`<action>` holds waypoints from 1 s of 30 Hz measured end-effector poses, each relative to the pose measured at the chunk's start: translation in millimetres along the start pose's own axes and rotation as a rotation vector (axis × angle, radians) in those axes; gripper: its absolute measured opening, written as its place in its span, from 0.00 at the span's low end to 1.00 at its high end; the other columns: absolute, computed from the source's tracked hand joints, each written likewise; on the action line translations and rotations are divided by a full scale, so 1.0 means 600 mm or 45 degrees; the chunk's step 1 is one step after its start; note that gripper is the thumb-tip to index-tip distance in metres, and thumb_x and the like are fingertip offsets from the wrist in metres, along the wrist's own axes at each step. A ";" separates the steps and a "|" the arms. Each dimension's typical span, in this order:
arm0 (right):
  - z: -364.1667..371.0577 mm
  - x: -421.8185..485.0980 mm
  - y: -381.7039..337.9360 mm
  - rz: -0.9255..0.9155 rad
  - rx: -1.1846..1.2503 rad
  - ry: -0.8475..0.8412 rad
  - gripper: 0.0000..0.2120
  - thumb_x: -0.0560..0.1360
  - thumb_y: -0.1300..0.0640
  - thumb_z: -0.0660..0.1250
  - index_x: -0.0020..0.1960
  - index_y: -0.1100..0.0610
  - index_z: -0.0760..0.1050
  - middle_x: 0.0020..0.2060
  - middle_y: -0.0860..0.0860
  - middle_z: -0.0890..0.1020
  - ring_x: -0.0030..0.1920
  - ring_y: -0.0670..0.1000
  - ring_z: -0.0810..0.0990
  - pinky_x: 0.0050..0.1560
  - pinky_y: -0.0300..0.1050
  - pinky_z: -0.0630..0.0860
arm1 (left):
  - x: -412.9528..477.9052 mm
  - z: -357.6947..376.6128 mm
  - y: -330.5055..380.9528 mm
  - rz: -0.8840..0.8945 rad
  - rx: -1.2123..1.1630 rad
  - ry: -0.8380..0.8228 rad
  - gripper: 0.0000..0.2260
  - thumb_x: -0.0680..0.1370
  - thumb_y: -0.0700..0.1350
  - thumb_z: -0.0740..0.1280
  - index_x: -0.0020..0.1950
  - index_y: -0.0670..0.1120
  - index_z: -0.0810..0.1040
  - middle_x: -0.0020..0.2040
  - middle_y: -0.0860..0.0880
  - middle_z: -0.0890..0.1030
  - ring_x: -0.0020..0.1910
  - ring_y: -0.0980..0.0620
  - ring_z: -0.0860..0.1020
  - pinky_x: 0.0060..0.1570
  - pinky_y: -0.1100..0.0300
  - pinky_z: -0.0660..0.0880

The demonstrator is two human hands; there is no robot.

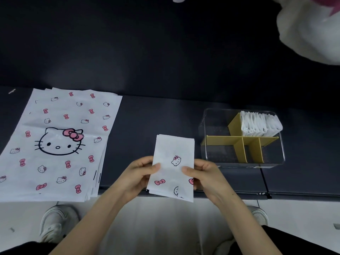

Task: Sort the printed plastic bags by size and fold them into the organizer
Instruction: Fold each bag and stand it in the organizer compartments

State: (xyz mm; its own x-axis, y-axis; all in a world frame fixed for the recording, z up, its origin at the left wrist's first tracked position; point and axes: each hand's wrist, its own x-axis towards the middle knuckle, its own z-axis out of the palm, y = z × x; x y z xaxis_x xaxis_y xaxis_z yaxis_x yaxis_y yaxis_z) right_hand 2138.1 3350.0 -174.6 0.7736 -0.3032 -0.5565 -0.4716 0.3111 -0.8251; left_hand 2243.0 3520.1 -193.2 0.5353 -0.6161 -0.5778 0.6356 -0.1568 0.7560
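A folded white printed bag (pixel 173 168) with cat faces and pink bows is held upright over the table's front edge. My left hand (pixel 141 172) pinches its left side, thumb on the front. My right hand (pixel 202 173) pinches its right side the same way. A stack of large flat printed bags (pixel 55 144) lies at the left of the table. To the right stands the clear organizer (pixel 242 137) with tan dividers; its back right compartment holds several folded white bags (pixel 259 124), while the front compartments look empty.
The dark table (pixel 156 115) runs along a dark wall. A white and pink bundle (pixel 309 28) hangs at the top right. Below the table edge are a pale floor and my shoes (pixel 55 221).
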 end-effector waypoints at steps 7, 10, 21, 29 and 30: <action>-0.024 -0.001 -0.008 -0.111 0.200 -0.144 0.12 0.74 0.68 0.64 0.53 0.59 0.81 0.42 0.58 0.83 0.32 0.49 0.76 0.27 0.37 0.73 | 0.012 0.007 0.016 0.016 -0.254 -0.081 0.10 0.69 0.36 0.66 0.45 0.44 0.86 0.48 0.43 0.84 0.43 0.47 0.84 0.37 0.58 0.80; -0.034 0.001 -0.016 -0.164 0.239 -0.186 0.12 0.71 0.69 0.64 0.47 0.59 0.84 0.37 0.57 0.84 0.31 0.49 0.78 0.29 0.38 0.74 | 0.022 0.012 0.026 -0.011 -0.296 -0.055 0.14 0.71 0.30 0.62 0.37 0.43 0.85 0.41 0.43 0.84 0.36 0.48 0.83 0.32 0.61 0.79; -0.106 0.000 -0.065 -0.305 -0.128 -0.255 0.15 0.75 0.68 0.65 0.45 0.51 0.85 0.45 0.52 0.85 0.51 0.51 0.83 0.46 0.40 0.78 | 0.040 0.063 0.090 0.298 0.392 -0.133 0.10 0.69 0.28 0.71 0.36 0.43 0.80 0.35 0.47 0.82 0.36 0.51 0.81 0.35 0.64 0.76; -0.139 0.001 -0.072 -0.252 -0.045 0.264 0.06 0.75 0.64 0.68 0.51 0.62 0.81 0.41 0.55 0.86 0.43 0.54 0.84 0.41 0.47 0.81 | 0.089 0.148 0.088 0.441 0.284 -0.038 0.15 0.70 0.30 0.72 0.51 0.44 0.77 0.43 0.45 0.84 0.42 0.49 0.82 0.40 0.61 0.78; -0.147 0.003 -0.076 -0.254 -0.029 0.348 0.04 0.74 0.65 0.68 0.48 0.63 0.81 0.40 0.56 0.86 0.41 0.54 0.84 0.38 0.46 0.81 | 0.096 0.159 0.085 0.391 0.269 -0.053 0.18 0.71 0.32 0.72 0.55 0.47 0.75 0.45 0.44 0.84 0.43 0.49 0.82 0.39 0.61 0.78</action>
State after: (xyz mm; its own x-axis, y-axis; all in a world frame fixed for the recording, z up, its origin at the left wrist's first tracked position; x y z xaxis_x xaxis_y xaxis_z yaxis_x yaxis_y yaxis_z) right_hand 2123.8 3255.9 -146.8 0.7108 -0.5876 -0.3867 -0.3338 0.2022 -0.9207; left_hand 2253.3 3403.3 -158.3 0.6573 -0.6892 -0.3048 0.3177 -0.1132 0.9414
